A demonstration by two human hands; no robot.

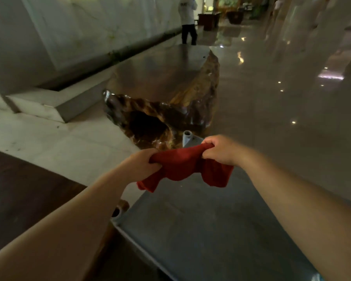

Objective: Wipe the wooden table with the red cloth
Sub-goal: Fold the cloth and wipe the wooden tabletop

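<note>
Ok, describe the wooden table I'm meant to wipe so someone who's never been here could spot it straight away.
Follow the pale wall's dark baseboard down the glossy hallway. Beside it, just beyond the red cloth stretched between the left hand and right hand, sits the wooden table. Unlike the flat grey surface nearby, it is a gnarled, hollowed trunk with a polished flat top.

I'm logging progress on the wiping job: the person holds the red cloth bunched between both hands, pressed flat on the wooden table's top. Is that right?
Not quite. In the head view the red cloth is bunched between the left hand and the right hand, but it hangs in the air, short of the wooden table, not pressed on its top.
</note>
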